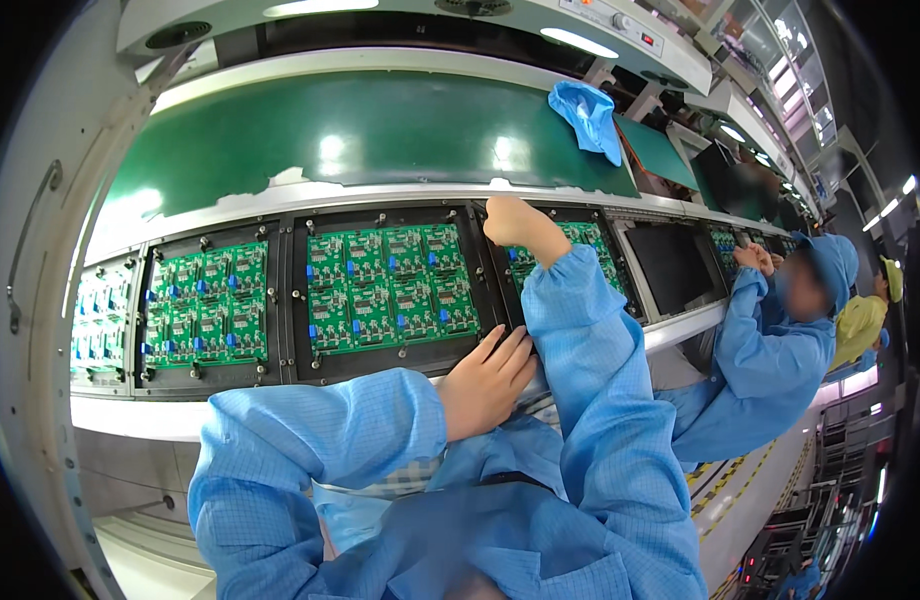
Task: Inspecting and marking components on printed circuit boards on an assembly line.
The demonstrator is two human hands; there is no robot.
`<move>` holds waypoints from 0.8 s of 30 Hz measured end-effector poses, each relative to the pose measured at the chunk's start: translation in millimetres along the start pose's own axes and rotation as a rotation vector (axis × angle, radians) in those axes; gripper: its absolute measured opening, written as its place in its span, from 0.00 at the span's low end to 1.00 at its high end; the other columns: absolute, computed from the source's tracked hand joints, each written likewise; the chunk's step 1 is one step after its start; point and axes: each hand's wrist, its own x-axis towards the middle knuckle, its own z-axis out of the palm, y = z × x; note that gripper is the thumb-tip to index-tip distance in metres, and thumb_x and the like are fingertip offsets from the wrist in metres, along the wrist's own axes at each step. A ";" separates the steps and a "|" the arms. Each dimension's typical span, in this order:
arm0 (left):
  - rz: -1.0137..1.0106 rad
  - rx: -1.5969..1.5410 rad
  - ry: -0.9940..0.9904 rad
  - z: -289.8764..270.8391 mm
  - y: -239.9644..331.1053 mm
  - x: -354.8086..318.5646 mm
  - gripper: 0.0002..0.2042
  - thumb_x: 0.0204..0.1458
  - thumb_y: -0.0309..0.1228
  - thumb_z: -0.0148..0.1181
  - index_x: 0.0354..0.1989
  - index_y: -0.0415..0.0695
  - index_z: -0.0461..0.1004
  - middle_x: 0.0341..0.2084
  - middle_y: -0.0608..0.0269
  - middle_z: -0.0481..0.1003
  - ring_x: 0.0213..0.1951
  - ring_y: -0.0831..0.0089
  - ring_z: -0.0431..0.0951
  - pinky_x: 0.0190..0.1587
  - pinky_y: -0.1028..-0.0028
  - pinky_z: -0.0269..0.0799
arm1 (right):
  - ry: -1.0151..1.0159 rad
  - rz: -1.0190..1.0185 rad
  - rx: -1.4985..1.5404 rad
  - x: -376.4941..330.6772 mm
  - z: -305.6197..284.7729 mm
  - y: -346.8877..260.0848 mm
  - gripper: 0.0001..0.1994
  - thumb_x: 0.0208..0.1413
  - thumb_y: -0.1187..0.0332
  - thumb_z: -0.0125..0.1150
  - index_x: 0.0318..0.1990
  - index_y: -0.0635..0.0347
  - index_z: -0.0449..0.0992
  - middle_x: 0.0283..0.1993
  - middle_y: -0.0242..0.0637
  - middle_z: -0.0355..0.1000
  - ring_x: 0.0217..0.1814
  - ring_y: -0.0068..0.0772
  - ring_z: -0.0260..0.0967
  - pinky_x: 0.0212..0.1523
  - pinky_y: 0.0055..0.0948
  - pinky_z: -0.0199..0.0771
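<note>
A black tray (435, 357) carries green circuit boards (390, 285) at centre frame. The left hand (488, 385) lies at its lower right corner, fingers extended. The right hand (523, 226) curls near its upper right corner; hidden fingertips leave its grip undeterminable. The right sleeve (592, 345) partly covers adjacent boards (585, 238).

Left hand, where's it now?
Head view, below centre: the left hand is at the near right corner of the middle black frame, below the right hand.
</note>
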 end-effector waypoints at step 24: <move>-0.034 0.069 -0.016 11.0 -9.1 7.1 0.30 0.44 0.46 0.56 0.52 0.39 0.63 0.48 0.52 0.64 0.57 0.57 0.59 0.60 0.55 0.49 | 0.251 0.016 0.423 -30.3 -47.6 21.9 0.15 0.57 0.62 0.48 0.27 0.66 0.72 0.23 0.34 0.70 0.26 0.27 0.66 0.29 0.28 0.66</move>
